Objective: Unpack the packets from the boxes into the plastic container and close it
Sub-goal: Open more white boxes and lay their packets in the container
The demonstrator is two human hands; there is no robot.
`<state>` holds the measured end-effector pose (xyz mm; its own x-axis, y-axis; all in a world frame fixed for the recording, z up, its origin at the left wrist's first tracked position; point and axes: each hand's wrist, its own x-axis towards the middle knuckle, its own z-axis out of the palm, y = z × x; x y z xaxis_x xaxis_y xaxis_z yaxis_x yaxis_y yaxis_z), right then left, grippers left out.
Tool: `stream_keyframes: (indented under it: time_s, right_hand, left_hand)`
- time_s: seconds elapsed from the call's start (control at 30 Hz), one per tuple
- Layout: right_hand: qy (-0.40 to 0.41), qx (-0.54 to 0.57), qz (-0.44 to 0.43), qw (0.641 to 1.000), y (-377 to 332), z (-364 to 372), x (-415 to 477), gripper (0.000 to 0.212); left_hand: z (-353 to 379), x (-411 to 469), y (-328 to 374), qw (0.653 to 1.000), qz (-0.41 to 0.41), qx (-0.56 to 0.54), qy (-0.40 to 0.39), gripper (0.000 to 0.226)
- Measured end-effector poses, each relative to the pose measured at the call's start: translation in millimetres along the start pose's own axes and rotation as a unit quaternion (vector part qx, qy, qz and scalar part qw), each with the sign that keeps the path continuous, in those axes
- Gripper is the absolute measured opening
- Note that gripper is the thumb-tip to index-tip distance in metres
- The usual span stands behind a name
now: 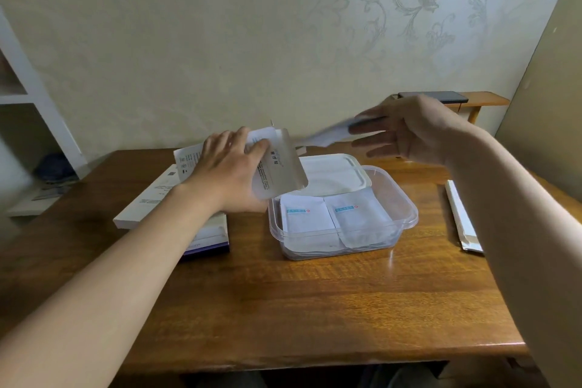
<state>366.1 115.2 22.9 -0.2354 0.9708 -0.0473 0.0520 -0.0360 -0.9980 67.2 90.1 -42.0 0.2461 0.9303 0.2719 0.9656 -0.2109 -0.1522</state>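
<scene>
Packets (304, 214) lie flat, side by side, in the plastic container (409, 220) at the middle of the table (283, 309), and its white lid (330, 170) lies just behind it. One risk is the white bundle (327, 135) in the right hand (419, 132). It is blurred, probably more packets, and seems pinched only at one end between the thumb and nearly straight fingers. It is above the lid, not above the container, so a piece may slip out and fall on the lid or the table. Another risk is the open box (277, 167), which the left hand (226, 167) grips from above, tilted, its flap hanging over the container's left corner. If something remains inside, it may slide out beside the rim. Both forearms reach forward over the table, the right hand higher than the left
</scene>
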Motion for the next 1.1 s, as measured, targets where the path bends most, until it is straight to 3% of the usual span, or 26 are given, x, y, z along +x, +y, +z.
stream_keyframes:
  time_s: [0.1,0.17,0.27,0.4,0.53,0.67,0.73,0.8,0.93,1.1]
  right_hand:
    - [0.044,-0.117,-0.087,0.988,13.7,2.0,11.7,0.018]
    - [0.11,-0.225,-0.148,0.957,24.8,4.1,23.6,0.009]
    - [0.126,-0.296,-0.181,0.929,37.1,7.4,35.4,0.006]
    - [0.087,-0.185,-0.122,0.971,56.1,19.6,45.3,0.017]
    - [0.035,-0.135,-0.025,0.99,84.3,32.7,56.9,0.007]
    - [-0.02,-0.124,0.058,0.99,102.5,40.7,66.3,0.02]
    - [-0.043,-0.172,0.066,0.982,107.7,48.4,69.3,0.03]
    - [-0.065,-0.285,0.031,0.956,111.0,55.9,70.8,0.038]
    - [-0.073,-0.484,-0.051,0.87,116.2,65.5,72.0,0.052]
    - [-0.067,-0.589,-0.132,0.794,123.8,68.8,67.7,0.069]
  left_hand:
    - [-4.5,1.9,-3.0,1.0,-0.02,0.018,0.001,0.121]
    - [-6.2,3.4,-5.2,0.999,-0.031,0.03,0.009,0.117]
    - [-7.6,4.3,-7.6,0.998,-0.043,0.038,0.026,0.114]
    - [-8.0,4.0,-9.8,0.998,-0.045,0.036,0.028,0.113]
    - [-8.0,2.5,-12.1,0.998,-0.049,0.025,0.042,0.106]
    - [-7.9,2.2,-12.3,0.998,-0.054,0.014,0.037,0.106]
    - [-8.1,2.0,-12.2,0.998,-0.053,0.011,0.04,0.107]
    - [-8.4,1.1,-12.5,0.998,-0.053,0.007,0.045,0.106]
    - [-7.9,0.6,-12.5,0.998,-0.05,0.005,0.048,0.105]
    - [-3.6,1.9,-11.2,0.998,-0.043,0.004,0.055,0.106]
